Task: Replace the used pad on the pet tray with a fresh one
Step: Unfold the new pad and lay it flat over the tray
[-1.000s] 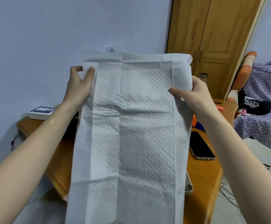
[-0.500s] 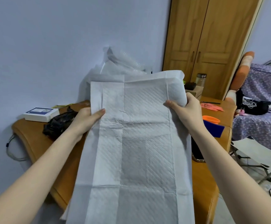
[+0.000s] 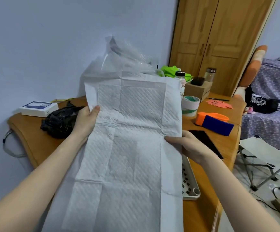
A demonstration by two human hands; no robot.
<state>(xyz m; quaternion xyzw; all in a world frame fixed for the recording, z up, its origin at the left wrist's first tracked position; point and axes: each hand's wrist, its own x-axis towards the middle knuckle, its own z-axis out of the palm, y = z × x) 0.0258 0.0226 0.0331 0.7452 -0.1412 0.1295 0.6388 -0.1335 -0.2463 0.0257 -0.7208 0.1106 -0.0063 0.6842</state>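
Fresh pad (image 3: 129, 148) unfolded, held over table w/ both hands: left hand (image 3: 85, 121) pinches left edge, thumb on top; right hand (image 3: 188, 146) grips right edge lower down. Tray (image 3: 190, 183) corner pokes out below right fingers. Left: lay pad flat. Used pad not visible.

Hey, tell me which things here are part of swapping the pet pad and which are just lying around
Part of the job:
fresh pad
left hand and right hand, both gripping its edges
white tray, mostly under the pad

Just lying about:
black bag
tape roll
phone
white box
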